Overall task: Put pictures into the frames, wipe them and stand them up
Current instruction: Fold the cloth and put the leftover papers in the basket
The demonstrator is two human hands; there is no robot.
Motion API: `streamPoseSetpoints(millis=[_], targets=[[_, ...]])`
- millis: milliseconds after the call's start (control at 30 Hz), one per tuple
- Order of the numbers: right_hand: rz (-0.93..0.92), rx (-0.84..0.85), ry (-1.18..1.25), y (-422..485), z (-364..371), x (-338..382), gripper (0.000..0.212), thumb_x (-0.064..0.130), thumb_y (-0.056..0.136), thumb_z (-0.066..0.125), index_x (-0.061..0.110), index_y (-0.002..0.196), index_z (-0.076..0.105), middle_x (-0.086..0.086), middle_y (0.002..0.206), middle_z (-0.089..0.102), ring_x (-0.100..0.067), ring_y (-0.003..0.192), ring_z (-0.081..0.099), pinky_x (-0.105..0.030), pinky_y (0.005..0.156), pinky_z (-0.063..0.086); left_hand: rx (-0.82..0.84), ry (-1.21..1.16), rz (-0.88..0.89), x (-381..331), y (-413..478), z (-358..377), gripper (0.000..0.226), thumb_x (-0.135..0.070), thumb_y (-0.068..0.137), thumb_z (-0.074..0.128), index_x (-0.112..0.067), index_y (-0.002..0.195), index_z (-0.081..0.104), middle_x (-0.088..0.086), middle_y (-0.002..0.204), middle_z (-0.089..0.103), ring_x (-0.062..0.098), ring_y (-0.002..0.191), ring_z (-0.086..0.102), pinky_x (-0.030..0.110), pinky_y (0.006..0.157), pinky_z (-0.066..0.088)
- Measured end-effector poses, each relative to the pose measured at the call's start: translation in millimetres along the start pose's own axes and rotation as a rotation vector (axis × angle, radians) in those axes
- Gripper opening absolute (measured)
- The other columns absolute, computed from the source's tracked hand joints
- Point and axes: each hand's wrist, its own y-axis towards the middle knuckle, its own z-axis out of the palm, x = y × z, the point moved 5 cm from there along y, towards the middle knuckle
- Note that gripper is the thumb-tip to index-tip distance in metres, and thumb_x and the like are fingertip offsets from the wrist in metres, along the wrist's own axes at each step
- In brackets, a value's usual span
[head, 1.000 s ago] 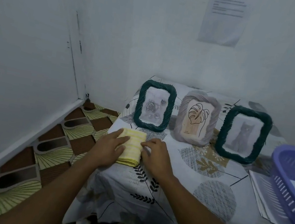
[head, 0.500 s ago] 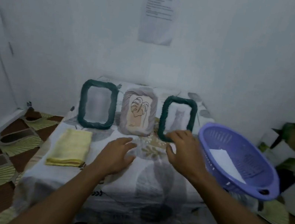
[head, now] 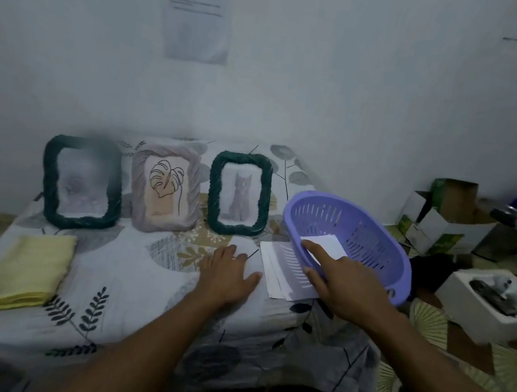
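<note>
Three picture frames stand upright in a row across the middle of the frame, on a table point(head: 120, 278) draped in soft fabric printed with dark fern sprigs and hatched circles. The left green frame point(head: 81, 183) is a rounded rectangle of twisted, rope-like weave, its picture too blurred to make out. Beside it, the grey frame point(head: 164, 192) has the same ropy texture and holds a line drawing of a split leaf on a beige ground. The right green frame point(head: 239, 194) shows a grey sitting cat.

At lower left lies a folded yellow cloth point(head: 23, 273), faintly ribbed. Right of centre, an oval purple basket point(head: 360, 233) of slotted plastic sits partly on a stack of white papers point(head: 277, 277) and holds a white sheet point(head: 328, 241).

The left hand point(head: 227, 274) rests palm down on the fabric, fingers relaxed and spread. The right hand point(head: 345, 282) is at the basket's near rim, index finger straight over it toward the sheet and thumb against the outer wall (whether they pinch the rim cannot be told).

A printed notice point(head: 199, 11) hangs on the wall at upper centre, its lines unreadable. Opened cardboard boxes point(head: 444, 220) sit at the right edge
</note>
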Motion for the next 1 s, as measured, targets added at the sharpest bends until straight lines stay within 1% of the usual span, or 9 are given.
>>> streamPoseSetpoints(millis=[133, 233, 433, 567, 633, 700, 833, 900, 1000], targets=[[0.019, -0.017, 0.034, 0, 3, -4, 0.050, 0.060, 0.096, 0.027, 0.046, 0.143, 0.017, -0.008, 0.091, 0.065, -0.029, 0.074, 0.060, -0.033, 0.057, 0.039, 0.016, -0.048, -0.155, -26, 22, 15, 0.090, -0.075, 0.085, 0.029, -0.015, 0.151, 0.020, 0.010, 0.161, 0.003, 0.030, 0.148, -0.004, 0.060, 0.113, -0.005], [0.012, -0.010, 0.084, 2, 3, -6, 0.048, 0.060, 0.095, 0.030, 0.047, 0.141, 0.020, -0.007, 0.093, 0.066, -0.028, 0.076, 0.060, -0.034, 0.059, 0.040, -0.055, -0.054, -0.210, -44, 31, 24, 0.092, -0.074, 0.083, 0.040, -0.015, 0.150, 0.019, 0.010, 0.161, 0.004, 0.029, 0.148, -0.003, 0.059, 0.113, -0.006], [0.029, 0.000, 0.119, 3, -4, -13, 0.049, 0.059, 0.095, 0.034, 0.046, 0.141, 0.022, -0.007, 0.102, 0.066, -0.029, 0.085, 0.063, -0.038, 0.064, 0.051, -0.229, -0.243, -0.236, -51, 38, 18, 0.058, -0.047, 0.075, 0.070, -0.026, 0.126, 0.052, 0.003, 0.141, 0.041, 0.027, 0.133, 0.029, 0.047, 0.112, 0.018], [0.067, -0.038, 0.127, 4, -11, -21, 0.050, 0.058, 0.096, 0.034, 0.044, 0.143, 0.022, -0.007, 0.098, 0.066, -0.029, 0.082, 0.063, -0.040, 0.065, 0.054, -0.248, -0.451, -0.210, -53, 36, 13, 0.053, -0.019, 0.073, 0.069, -0.029, 0.120, 0.048, 0.001, 0.114, 0.062, 0.027, 0.116, 0.043, 0.038, 0.093, 0.027], [0.048, -0.038, 0.112, 3, -9, -16, 0.051, 0.058, 0.096, 0.034, 0.043, 0.144, 0.022, -0.007, 0.100, 0.066, -0.029, 0.083, 0.063, -0.036, 0.062, 0.050, -0.237, -0.586, -0.176, -54, 36, 12, 0.067, -0.008, 0.074, 0.066, -0.029, 0.132, 0.041, 0.005, 0.112, 0.066, 0.027, 0.108, 0.055, 0.037, 0.093, 0.039], [0.012, -0.044, 0.088, 0, -5, -10, 0.052, 0.058, 0.096, 0.034, 0.042, 0.144, 0.022, -0.007, 0.100, 0.066, -0.028, 0.083, 0.062, -0.033, 0.059, 0.039, -0.237, -0.783, -0.157, -53, 35, 7, 0.078, 0.002, 0.076, 0.064, -0.023, 0.143, 0.033, 0.008, 0.112, 0.066, 0.022, 0.094, 0.061, 0.034, 0.082, 0.051], [-0.005, -0.060, 0.063, 1, -4, -2, 0.053, 0.055, 0.097, 0.034, 0.033, 0.145, 0.029, -0.008, 0.103, 0.066, -0.029, 0.086, 0.063, -0.032, 0.059, 0.034, -0.225, -1.017, -0.194, -33, 31, -10, 0.087, 0.008, 0.078, 0.066, -0.019, 0.149, 0.024, 0.004, 0.113, 0.057, 0.022, 0.093, 0.060, 0.036, 0.071, 0.053], [0.002, -0.066, 0.055, 5, -4, 6, 0.050, 0.052, 0.098, 0.035, 0.026, 0.140, 0.039, -0.007, 0.104, 0.066, -0.028, 0.085, 0.062, -0.031, 0.059, 0.033, -0.233, -1.092, -0.235, -12, 26, -20, 0.082, 0.009, 0.077, 0.066, -0.012, 0.147, 0.030, 0.001, 0.117, 0.056, 0.022, 0.094, 0.059, 0.035, 0.073, 0.052], [0.001, -0.078, 0.016, 12, -4, 22, 0.041, 0.049, 0.098, 0.034, 0.021, 0.123, 0.051, -0.006, 0.097, 0.066, -0.025, 0.077, 0.060, -0.031, 0.058, 0.032, -0.246, -1.175, -0.249, 18, 11, -35, 0.058, 0.011, 0.074, 0.066, -0.012, 0.126, 0.055, 0.006, 0.115, 0.066, 0.019, 0.085, 0.064, 0.030, 0.066, 0.054]])
